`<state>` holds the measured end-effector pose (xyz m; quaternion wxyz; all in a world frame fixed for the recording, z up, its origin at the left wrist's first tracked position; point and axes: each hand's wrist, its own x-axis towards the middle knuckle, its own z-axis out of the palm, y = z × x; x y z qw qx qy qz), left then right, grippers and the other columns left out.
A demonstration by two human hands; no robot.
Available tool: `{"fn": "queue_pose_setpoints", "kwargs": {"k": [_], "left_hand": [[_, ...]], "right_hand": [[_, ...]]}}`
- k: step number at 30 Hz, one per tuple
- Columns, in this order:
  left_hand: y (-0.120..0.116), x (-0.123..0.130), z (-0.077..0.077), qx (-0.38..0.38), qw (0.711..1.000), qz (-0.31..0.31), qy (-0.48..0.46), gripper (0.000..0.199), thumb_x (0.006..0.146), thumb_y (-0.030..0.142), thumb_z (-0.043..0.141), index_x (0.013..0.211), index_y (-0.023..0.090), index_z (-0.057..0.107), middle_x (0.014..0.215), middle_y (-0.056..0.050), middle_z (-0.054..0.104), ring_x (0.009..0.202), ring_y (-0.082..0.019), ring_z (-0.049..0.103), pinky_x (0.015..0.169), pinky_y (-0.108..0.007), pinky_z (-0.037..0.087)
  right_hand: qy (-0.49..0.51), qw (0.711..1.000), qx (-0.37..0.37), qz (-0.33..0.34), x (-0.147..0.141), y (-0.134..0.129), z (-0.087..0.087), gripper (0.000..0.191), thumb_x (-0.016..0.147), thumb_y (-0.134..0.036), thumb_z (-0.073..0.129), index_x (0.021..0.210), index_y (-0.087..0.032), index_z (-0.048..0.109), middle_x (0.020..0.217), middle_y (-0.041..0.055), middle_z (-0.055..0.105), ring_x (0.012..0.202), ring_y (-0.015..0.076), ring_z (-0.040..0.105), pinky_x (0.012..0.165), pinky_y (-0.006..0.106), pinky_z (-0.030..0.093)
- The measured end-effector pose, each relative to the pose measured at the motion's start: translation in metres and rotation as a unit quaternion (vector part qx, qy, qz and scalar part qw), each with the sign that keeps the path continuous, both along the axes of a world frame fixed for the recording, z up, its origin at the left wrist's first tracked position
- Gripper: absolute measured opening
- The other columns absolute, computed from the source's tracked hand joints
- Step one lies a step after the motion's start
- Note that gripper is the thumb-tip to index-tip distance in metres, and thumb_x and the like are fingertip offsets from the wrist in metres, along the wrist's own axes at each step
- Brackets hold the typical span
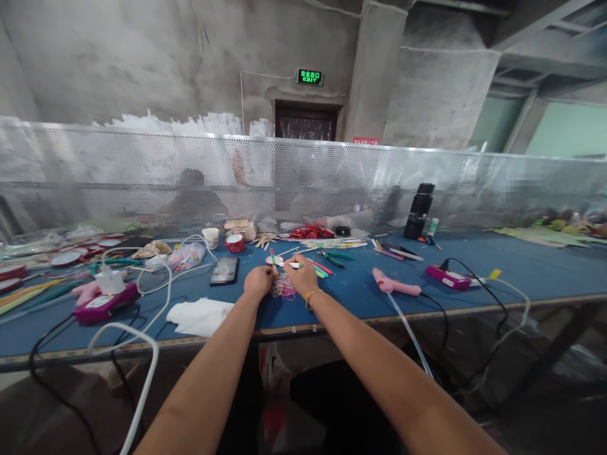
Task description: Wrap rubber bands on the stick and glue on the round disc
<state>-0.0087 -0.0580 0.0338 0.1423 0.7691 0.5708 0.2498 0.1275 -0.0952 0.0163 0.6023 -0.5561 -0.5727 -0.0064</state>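
My left hand (260, 282) is closed around the lower end of a small flat stick (273, 259) that stands upright, with red and green bands of colour on it. Between the fingers of my right hand (303, 275) is a marker pen (296, 265) with a white barrel and some green, its front end pointing at the stick. Under both hands lies a heap of colourful rubber bands (284, 289). Several coloured markers (320, 268) rest just right of my right hand. A round white disc with a red rim (275, 260) is behind the stick.
A phone (224, 271) and white tissue (202, 316) lie left. Pliers (336, 258), a pink glue gun (396, 283), a purple power strip (448, 277) and a black bottle (420, 212) stand or lie right. White cables (165, 294) loop across the left. A perforated metal screen (313, 183) closes the back.
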Motion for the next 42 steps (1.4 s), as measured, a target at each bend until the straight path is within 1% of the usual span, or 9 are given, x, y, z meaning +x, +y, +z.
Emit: {"fn": "queue_pose_setpoints", "kwargs": {"k": [6, 10, 14, 20, 28, 32, 35, 38, 42], "left_hand": [[0.0013, -0.0004, -0.0015, 0.000, 1.000, -0.005, -0.002, 0.024, 0.083, 0.038, 0.055, 0.087, 0.024, 0.075, 0.083, -0.004, 0.073, 0.075, -0.015, 0.063, 0.060, -0.022, 0.037], [0.0013, -0.0008, -0.0012, -0.003, 1.000, -0.007, -0.006, 0.023, 0.083, 0.034, 0.055, 0.089, 0.025, 0.075, 0.086, -0.003, 0.073, 0.077, -0.015, 0.063, 0.063, -0.021, 0.038], [0.0007, -0.0003, -0.0003, 0.000, 1.000, -0.004, -0.002, 0.023, 0.083, 0.034, 0.055, 0.091, 0.026, 0.075, 0.089, -0.004, 0.073, 0.081, -0.016, 0.064, 0.064, -0.022, 0.039], [0.0015, 0.0004, -0.0008, 0.000, 1.000, -0.001, 0.001, 0.024, 0.083, 0.035, 0.054, 0.091, 0.026, 0.075, 0.090, -0.004, 0.074, 0.082, -0.017, 0.064, 0.064, -0.023, 0.039], [0.0032, 0.0002, -0.0027, 0.004, 1.000, 0.000, -0.004, 0.024, 0.082, 0.036, 0.054, 0.091, 0.026, 0.075, 0.089, -0.004, 0.073, 0.080, -0.017, 0.063, 0.063, -0.024, 0.037], [0.0033, 0.0004, -0.0020, 0.001, 1.000, 0.000, 0.000, 0.023, 0.082, 0.035, 0.055, 0.091, 0.026, 0.075, 0.089, -0.004, 0.073, 0.081, -0.016, 0.064, 0.063, -0.023, 0.038], [0.0025, 0.0003, -0.0008, -0.001, 1.000, 0.000, 0.002, 0.024, 0.083, 0.037, 0.056, 0.091, 0.025, 0.075, 0.088, -0.004, 0.073, 0.081, -0.016, 0.064, 0.063, -0.022, 0.038], [0.0019, 0.0001, -0.0004, 0.001, 1.000, -0.001, 0.001, 0.024, 0.083, 0.037, 0.056, 0.092, 0.025, 0.075, 0.088, -0.004, 0.073, 0.081, -0.016, 0.064, 0.062, -0.022, 0.037], [0.0023, 0.0002, -0.0012, 0.004, 1.000, -0.001, -0.001, 0.023, 0.083, 0.036, 0.055, 0.090, 0.025, 0.075, 0.086, -0.004, 0.073, 0.079, -0.016, 0.063, 0.061, -0.022, 0.037]], "right_hand": [[0.002, 1.000, 0.003, 0.029, -0.0018, 0.0010, -0.0010, 0.015, 0.076, -0.031, 0.052, 0.065, -0.022, 0.058, 0.067, -0.0019, 0.064, 0.065, 0.0150, 0.056, 0.063, 0.024, 0.041], [-0.007, 0.999, 0.008, 0.040, -0.0031, 0.0005, -0.0011, 0.015, 0.076, -0.031, 0.052, 0.065, -0.022, 0.058, 0.067, -0.0022, 0.064, 0.066, 0.0150, 0.056, 0.064, 0.024, 0.042], [-0.011, 0.999, 0.006, 0.034, -0.0027, 0.0007, -0.0011, 0.014, 0.075, -0.030, 0.052, 0.066, -0.022, 0.059, 0.067, -0.0024, 0.064, 0.065, 0.0148, 0.056, 0.064, 0.024, 0.041], [-0.001, 1.000, 0.000, 0.007, -0.0005, 0.0020, -0.0011, 0.014, 0.075, -0.030, 0.053, 0.064, -0.023, 0.058, 0.067, -0.0017, 0.064, 0.064, 0.0153, 0.055, 0.061, 0.024, 0.040], [0.005, 0.999, 0.006, 0.032, -0.0027, 0.0023, -0.0013, 0.014, 0.076, -0.031, 0.053, 0.066, -0.023, 0.058, 0.067, -0.0025, 0.064, 0.065, 0.0148, 0.055, 0.063, 0.024, 0.040], [0.007, 1.000, -0.003, 0.020, -0.0017, 0.0023, -0.0011, 0.014, 0.075, -0.030, 0.053, 0.066, -0.023, 0.059, 0.067, -0.0022, 0.064, 0.065, 0.0149, 0.056, 0.062, 0.024, 0.040], [0.014, 1.000, -0.002, 0.009, -0.0008, 0.0023, -0.0011, 0.013, 0.076, -0.031, 0.053, 0.067, -0.022, 0.059, 0.068, -0.0022, 0.064, 0.066, 0.0149, 0.056, 0.062, 0.023, 0.040], [0.013, 1.000, 0.003, 0.018, -0.0018, 0.0016, -0.0007, 0.014, 0.076, -0.031, 0.053, 0.066, -0.022, 0.058, 0.067, -0.0027, 0.063, 0.065, 0.0143, 0.055, 0.063, 0.023, 0.040], [0.005, 1.000, -0.010, 0.027, -0.0035, 0.0004, 0.0005, 0.014, 0.076, -0.031, 0.053, 0.066, -0.022, 0.059, 0.067, -0.0027, 0.063, 0.065, 0.0142, 0.055, 0.064, 0.023, 0.040]]}}
